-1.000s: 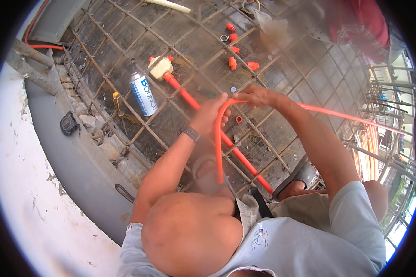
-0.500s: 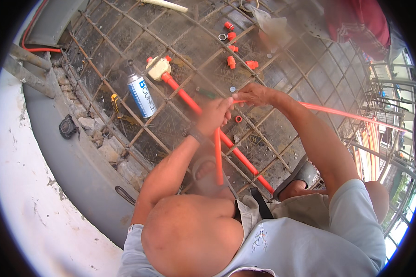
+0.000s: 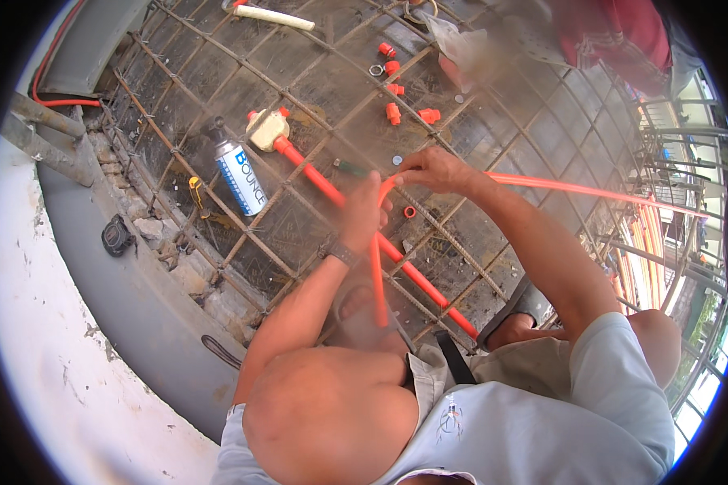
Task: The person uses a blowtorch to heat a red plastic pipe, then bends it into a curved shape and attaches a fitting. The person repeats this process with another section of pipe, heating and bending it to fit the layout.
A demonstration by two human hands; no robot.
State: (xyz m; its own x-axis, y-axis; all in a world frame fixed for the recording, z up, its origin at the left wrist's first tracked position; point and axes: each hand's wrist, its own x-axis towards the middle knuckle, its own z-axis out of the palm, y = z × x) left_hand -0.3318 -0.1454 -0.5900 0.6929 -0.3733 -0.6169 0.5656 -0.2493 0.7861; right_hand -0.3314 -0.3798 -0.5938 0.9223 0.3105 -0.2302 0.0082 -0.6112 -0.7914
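Note:
A thin orange plastic conduit (image 3: 379,283) runs up from near my shin into my left hand (image 3: 364,214), whose fingers are partly hidden as they close on it. Between my hands it bends sharply. My right hand (image 3: 433,170) pinches it just past the bend, and its long part passes behind my right forearm and off to the right. Below my hands, a thicker orange pipe (image 3: 416,279) lies among the rebar, joined to a cream junction box (image 3: 268,130) with orange connectors. A small orange ring (image 3: 409,212) lies close by.
A rebar grid (image 3: 332,129) covers the floor. A white and blue spray can (image 3: 240,178) stands at left, near a yellow tool (image 3: 196,192) and a black tape measure (image 3: 118,235). Several orange fittings (image 3: 393,113) lie ahead, beside a plastic bag (image 3: 461,48). Another person's red clothing (image 3: 615,36) shows at upper right.
The conduit between my hands has gone from nearly straight to a raised bend. My left fingers now point more upward. My right hand has shifted slightly left, and the whole view has moved a little.

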